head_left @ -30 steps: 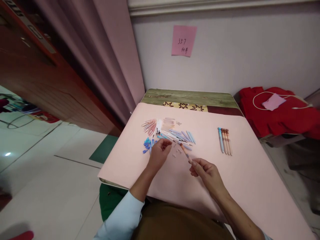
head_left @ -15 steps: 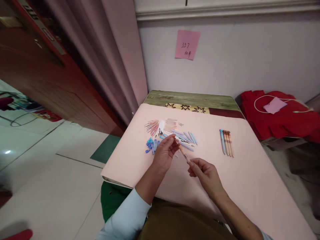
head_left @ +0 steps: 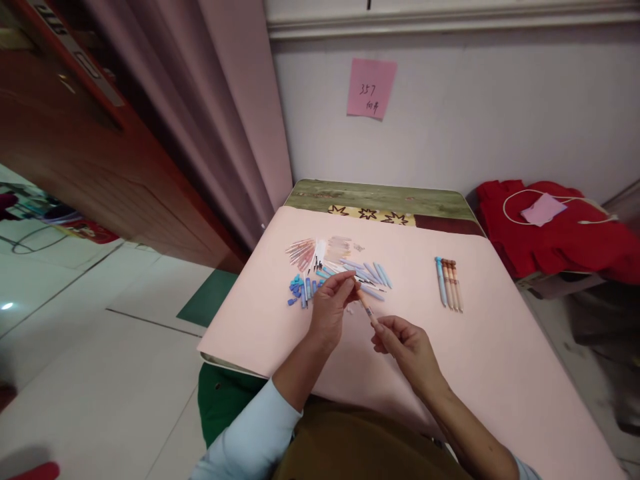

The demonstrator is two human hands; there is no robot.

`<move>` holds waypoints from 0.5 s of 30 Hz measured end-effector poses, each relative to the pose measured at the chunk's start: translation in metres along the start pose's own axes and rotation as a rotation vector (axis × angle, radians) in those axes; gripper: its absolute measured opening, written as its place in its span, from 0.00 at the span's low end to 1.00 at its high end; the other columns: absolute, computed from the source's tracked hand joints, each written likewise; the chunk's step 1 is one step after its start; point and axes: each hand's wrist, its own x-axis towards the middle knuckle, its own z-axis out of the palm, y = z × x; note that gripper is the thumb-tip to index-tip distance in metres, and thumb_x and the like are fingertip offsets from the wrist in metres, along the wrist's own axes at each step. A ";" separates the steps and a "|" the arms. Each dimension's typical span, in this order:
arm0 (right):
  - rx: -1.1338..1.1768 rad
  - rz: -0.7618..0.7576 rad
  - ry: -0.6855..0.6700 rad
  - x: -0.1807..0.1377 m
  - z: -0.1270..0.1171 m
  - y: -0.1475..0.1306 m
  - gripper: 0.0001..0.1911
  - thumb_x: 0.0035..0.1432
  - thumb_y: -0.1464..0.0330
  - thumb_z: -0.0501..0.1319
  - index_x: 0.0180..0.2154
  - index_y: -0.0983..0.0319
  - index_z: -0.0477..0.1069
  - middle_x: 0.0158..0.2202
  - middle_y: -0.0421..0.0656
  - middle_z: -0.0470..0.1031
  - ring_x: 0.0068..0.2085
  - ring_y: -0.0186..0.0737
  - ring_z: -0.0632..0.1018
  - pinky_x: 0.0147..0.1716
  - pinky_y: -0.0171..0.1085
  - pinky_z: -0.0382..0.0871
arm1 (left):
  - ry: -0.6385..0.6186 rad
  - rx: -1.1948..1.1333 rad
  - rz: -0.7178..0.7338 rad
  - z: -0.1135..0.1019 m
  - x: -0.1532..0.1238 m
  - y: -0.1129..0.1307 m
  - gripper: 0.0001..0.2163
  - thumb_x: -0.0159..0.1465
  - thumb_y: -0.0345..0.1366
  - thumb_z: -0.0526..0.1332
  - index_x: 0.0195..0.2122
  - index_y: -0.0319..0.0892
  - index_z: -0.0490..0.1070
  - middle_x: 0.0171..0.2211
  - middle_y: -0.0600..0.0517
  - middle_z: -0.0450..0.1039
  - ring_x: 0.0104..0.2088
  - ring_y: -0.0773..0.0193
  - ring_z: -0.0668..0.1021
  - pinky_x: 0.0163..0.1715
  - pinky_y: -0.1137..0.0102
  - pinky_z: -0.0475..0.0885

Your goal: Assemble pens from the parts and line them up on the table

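Blue pieces near the left hand

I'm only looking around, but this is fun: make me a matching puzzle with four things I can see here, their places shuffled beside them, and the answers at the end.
Things:
1. Note marked 357
2. Red cloth
3. Neat row of pens
4. Peach pen

Places:
A. Between the left hand and the right hand
B. Beneath a pale cable
C. On the wall
D. Toward the right side of the pink table cover

Right pairs: 1-C, 2-B, 3-D, 4-A
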 end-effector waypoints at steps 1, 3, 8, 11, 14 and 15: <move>0.011 0.006 -0.004 0.000 0.000 0.001 0.25 0.46 0.48 0.70 0.32 0.63 0.75 0.25 0.43 0.76 0.28 0.37 0.76 0.31 0.36 0.73 | -0.003 0.019 -0.003 0.001 -0.001 0.000 0.13 0.54 0.39 0.71 0.39 0.40 0.78 0.31 0.51 0.78 0.31 0.66 0.78 0.37 0.68 0.74; 0.032 0.007 -0.004 0.000 0.001 0.006 0.24 0.46 0.49 0.71 0.34 0.63 0.74 0.25 0.42 0.76 0.28 0.38 0.77 0.31 0.36 0.73 | -0.013 0.069 -0.012 0.003 -0.003 0.001 0.14 0.54 0.40 0.71 0.39 0.40 0.78 0.31 0.50 0.78 0.30 0.66 0.78 0.36 0.67 0.75; -0.035 -0.054 -0.025 0.005 0.000 0.019 0.19 0.52 0.52 0.67 0.36 0.61 0.71 0.24 0.40 0.76 0.27 0.36 0.76 0.30 0.35 0.69 | -0.019 0.184 0.020 0.007 -0.006 0.006 0.13 0.54 0.40 0.70 0.38 0.39 0.78 0.32 0.49 0.79 0.31 0.65 0.78 0.36 0.67 0.76; -0.222 -0.137 0.001 0.009 -0.004 0.021 0.14 0.55 0.56 0.65 0.33 0.60 0.74 0.26 0.39 0.75 0.26 0.34 0.72 0.26 0.33 0.64 | -0.048 0.263 0.072 0.009 -0.006 0.008 0.12 0.55 0.39 0.69 0.38 0.39 0.78 0.34 0.49 0.79 0.31 0.65 0.79 0.36 0.67 0.76; -0.367 -0.217 0.087 0.012 -0.010 0.018 0.11 0.55 0.58 0.65 0.32 0.59 0.76 0.27 0.39 0.75 0.27 0.34 0.70 0.26 0.33 0.62 | -0.087 0.316 0.112 0.014 -0.005 0.010 0.10 0.57 0.38 0.68 0.39 0.40 0.78 0.34 0.50 0.79 0.31 0.65 0.78 0.36 0.68 0.75; -0.385 -0.238 0.107 0.012 -0.011 0.017 0.10 0.56 0.59 0.65 0.32 0.59 0.76 0.27 0.39 0.75 0.27 0.34 0.70 0.27 0.33 0.62 | -0.098 0.327 0.123 0.015 -0.005 0.010 0.10 0.57 0.37 0.68 0.39 0.41 0.78 0.34 0.50 0.79 0.31 0.66 0.78 0.35 0.68 0.75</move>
